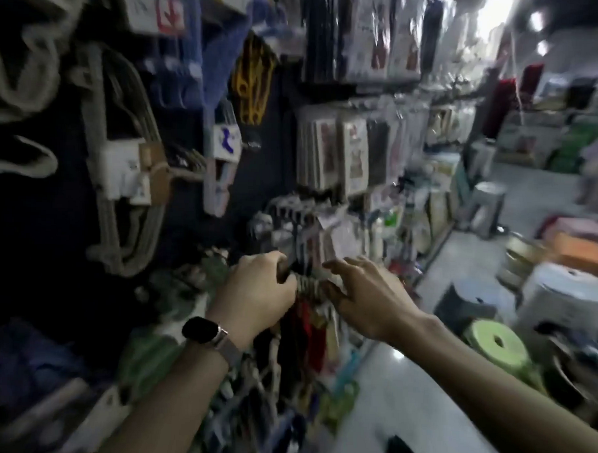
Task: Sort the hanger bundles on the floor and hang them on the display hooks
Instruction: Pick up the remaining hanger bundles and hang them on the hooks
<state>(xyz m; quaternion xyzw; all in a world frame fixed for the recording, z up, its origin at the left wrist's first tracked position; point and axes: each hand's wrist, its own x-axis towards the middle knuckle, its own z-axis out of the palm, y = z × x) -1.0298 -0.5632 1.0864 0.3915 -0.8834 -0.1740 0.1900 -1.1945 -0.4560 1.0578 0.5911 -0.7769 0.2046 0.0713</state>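
A bundle of pale hangers (310, 286) hangs between my two hands in front of the dark display wall (61, 222). My left hand (258, 291), with a watch on its wrist, grips the top of the bundle on its left side. My right hand (366, 297) holds the bundle's right side with thumb and curled fingers, its forefinger stretched out. Below them dark red and black hangers (306, 333) dangle. The frame is blurred, so the hook behind the bundle cannot be made out.
Beige hanger bundles (122, 170) hang on the wall at upper left, blue and yellow ones (252, 77) above. Packaged goods (342, 153) fill hooks further right. Plastic stools (498, 341) and boxes crowd the right side of the pale floor (396, 395).
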